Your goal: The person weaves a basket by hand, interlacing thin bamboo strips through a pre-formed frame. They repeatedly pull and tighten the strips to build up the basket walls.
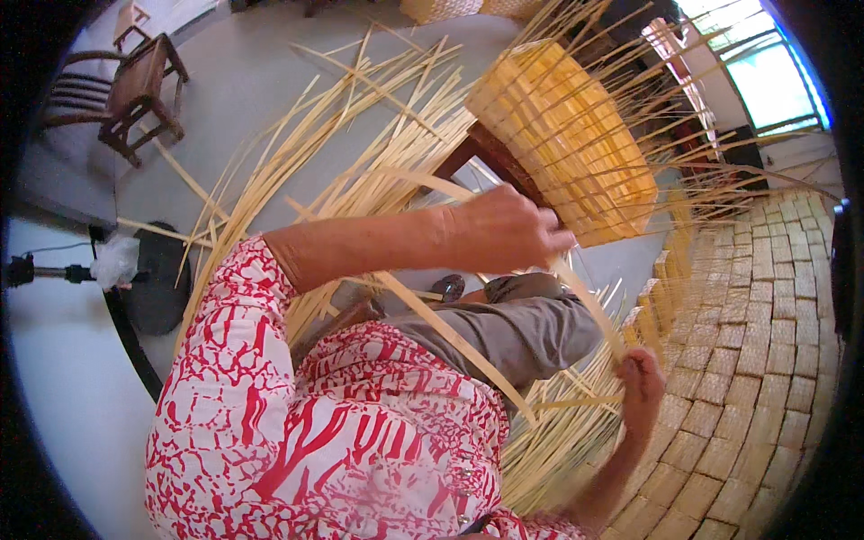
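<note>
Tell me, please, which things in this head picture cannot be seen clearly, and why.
In the head view:
- Palm of the left hand: hidden by the back of the hand.
- Strip between the hands: blurred.
- Fingertips of the right hand: curled in and blurred.
- Stool: partly hidden by the basket.
- Scene outside the window: lost in glare.

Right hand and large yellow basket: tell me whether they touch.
Apart. The head view shows the right hand well below the large yellow basket in the picture, with a clear gap between them.
</note>
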`<control>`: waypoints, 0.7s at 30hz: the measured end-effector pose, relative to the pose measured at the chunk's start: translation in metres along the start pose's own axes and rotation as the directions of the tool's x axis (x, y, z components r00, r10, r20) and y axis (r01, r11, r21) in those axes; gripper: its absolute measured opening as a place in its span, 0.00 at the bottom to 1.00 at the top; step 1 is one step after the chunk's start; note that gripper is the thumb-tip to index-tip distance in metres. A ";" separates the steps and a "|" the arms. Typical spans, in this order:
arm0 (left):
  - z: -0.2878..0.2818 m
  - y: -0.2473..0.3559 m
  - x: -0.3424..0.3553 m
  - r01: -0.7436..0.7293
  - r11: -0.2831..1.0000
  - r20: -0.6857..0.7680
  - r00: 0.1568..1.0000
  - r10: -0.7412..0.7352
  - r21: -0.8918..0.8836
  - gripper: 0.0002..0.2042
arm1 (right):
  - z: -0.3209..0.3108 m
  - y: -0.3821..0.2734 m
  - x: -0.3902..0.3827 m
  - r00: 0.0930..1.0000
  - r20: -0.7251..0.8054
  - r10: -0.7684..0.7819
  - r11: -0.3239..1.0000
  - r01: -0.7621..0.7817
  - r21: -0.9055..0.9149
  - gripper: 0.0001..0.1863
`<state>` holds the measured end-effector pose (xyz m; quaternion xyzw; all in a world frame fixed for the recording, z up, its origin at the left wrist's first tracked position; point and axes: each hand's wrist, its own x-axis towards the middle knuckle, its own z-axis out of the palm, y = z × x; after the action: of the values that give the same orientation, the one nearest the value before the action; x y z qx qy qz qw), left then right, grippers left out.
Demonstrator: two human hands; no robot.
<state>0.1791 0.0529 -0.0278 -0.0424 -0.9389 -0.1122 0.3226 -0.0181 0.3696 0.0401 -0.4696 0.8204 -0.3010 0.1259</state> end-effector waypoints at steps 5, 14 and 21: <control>0.025 -0.055 0.001 -0.002 0.935 -0.116 0.992 0.046 0.355 0.11 | -0.085 0.120 -0.039 0.985 -0.076 0.152 0.910 -0.170 -0.377 0.04; 0.066 -0.050 0.012 -0.142 0.893 -0.072 0.979 0.190 0.428 0.08 | -0.083 0.220 -0.117 0.893 -0.338 0.297 0.779 -0.432 -0.455 0.05; 0.075 -0.075 0.000 -0.115 0.860 -0.025 0.989 0.147 0.497 0.07 | -0.072 0.204 -0.099 0.906 -0.288 0.309 0.827 -0.405 -0.389 0.06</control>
<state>0.1232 -0.0021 -0.0987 -0.0187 -0.9208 0.1522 0.3587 -0.1426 0.5574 -0.0354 -0.2880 0.9490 -0.1272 -0.0175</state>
